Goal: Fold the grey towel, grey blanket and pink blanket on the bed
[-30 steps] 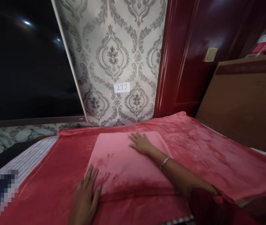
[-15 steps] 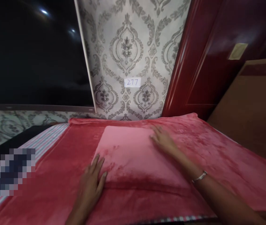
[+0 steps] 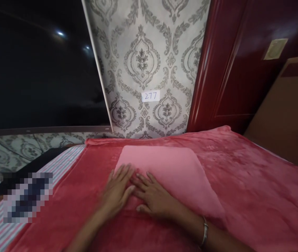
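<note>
A folded pink fleece piece lies flat on a larger red plush blanket. On its left edge rests my left hand, palm down with fingers spread. My right hand lies flat beside it on the lower left part of the pink piece, fingers apart and pointing left. The two hands almost touch. A bracelet circles my right wrist. My forearms and hands cover the near left corner of the pink piece.
Under the red blanket shows a striped cloth at the left, with a pixelated patch over part of it. Behind stand a dark screen and a patterned wall with a paper label reading 277. A brown board leans at the right.
My right hand has swept left and nearer, from the far right corner of the pink piece to beside my left hand. My left hand stays at the left edge. The view has shifted slightly.
</note>
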Motion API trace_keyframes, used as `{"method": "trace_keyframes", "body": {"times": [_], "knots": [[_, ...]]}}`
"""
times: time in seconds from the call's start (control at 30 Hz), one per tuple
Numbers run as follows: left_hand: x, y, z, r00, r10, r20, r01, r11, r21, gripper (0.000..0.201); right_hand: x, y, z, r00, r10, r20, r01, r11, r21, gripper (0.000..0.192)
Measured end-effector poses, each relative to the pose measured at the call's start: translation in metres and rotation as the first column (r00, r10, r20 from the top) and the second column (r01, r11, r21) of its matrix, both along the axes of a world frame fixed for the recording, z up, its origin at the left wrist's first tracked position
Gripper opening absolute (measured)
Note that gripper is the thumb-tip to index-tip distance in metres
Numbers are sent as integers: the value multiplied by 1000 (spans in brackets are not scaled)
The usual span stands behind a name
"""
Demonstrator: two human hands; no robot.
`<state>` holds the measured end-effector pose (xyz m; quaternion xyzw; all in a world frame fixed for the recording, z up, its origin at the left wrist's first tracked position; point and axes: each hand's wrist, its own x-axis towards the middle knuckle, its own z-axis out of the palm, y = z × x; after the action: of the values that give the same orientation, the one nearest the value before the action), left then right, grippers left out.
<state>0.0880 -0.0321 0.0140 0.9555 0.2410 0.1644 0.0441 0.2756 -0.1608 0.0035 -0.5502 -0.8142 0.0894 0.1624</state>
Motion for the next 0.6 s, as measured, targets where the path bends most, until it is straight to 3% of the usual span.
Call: {"method": "trace_keyframes", "body": {"times": [0.1,0.2,0.3,0.43,0.53,0.6], "knots": [[52,13,30,950,-247,-193,223,965,-134,56,-3,-4,7,999,-23,-48,24,999,30,67],[97,42,31,919,-290,-268,247,952,-180,55,-5,-7,8,995,-35,-93,38,999,23,64],[120,82,22,946,-193,-260,171,980,-106,56,-3,-6,5,994,-50,-93,47,998,-29,65],[120,130,28,959,89,-268,-108,993,-56,54,0,-3,0,993,-58,-100,56,998,-20,65],[117,146,39,936,267,-231,-277,961,-12,55,-1,-4,-2,993,-52,-107,50,999,-14,65],[120,145,45,937,297,-185,-300,954,12,55,-2,-6,-1,993,-38,-111,36,999,-22,66]]}}
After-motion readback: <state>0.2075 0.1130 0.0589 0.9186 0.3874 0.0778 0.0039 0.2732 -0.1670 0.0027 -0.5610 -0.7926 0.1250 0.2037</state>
